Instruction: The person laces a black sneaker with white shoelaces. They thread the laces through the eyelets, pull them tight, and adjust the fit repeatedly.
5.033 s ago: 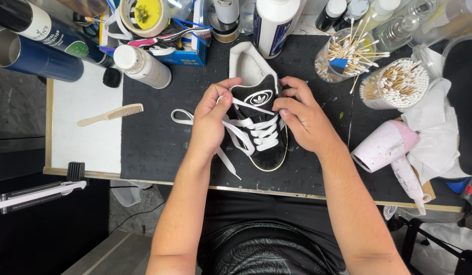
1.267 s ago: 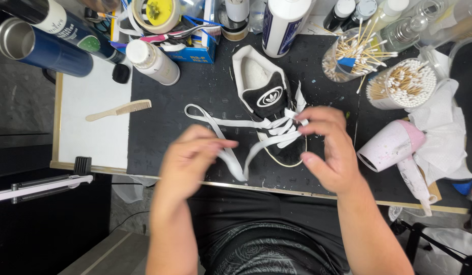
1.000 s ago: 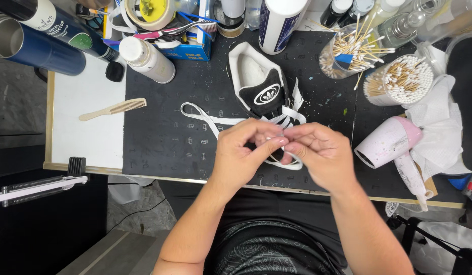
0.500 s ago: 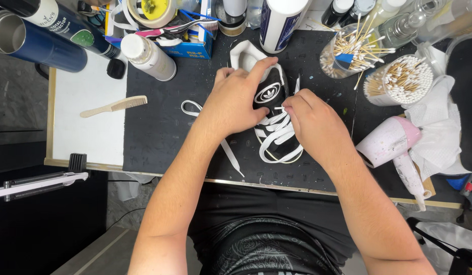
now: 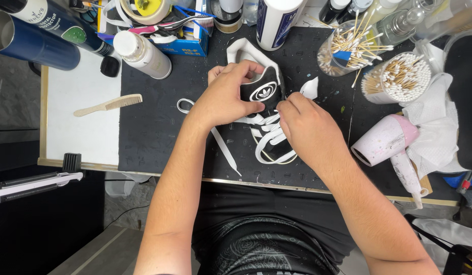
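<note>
A black sneaker (image 5: 269,137) with a white sole and wide white laces lies on the black work mat (image 5: 159,132), toe toward me. My left hand (image 5: 226,97) rests over the shoe's upper left side, fingers curled at the tongue. My right hand (image 5: 302,127) pinches a white lace at the shoe's right side near the tongue. One loose lace end (image 5: 223,150) trails down-left across the mat, and a lace loop (image 5: 185,106) sticks out beside my left wrist.
Spray cans (image 5: 37,30) and a white bottle (image 5: 143,53) stand at the back left, with a wooden comb (image 5: 109,105) on the white board. Two cups of cotton swabs (image 5: 396,79) and a pink hair dryer (image 5: 388,147) crowd the right side.
Both hands went from pulling the laces near the toe, out over the mat, back onto the shoe's tongue. The left hand now covers the upper left side.
</note>
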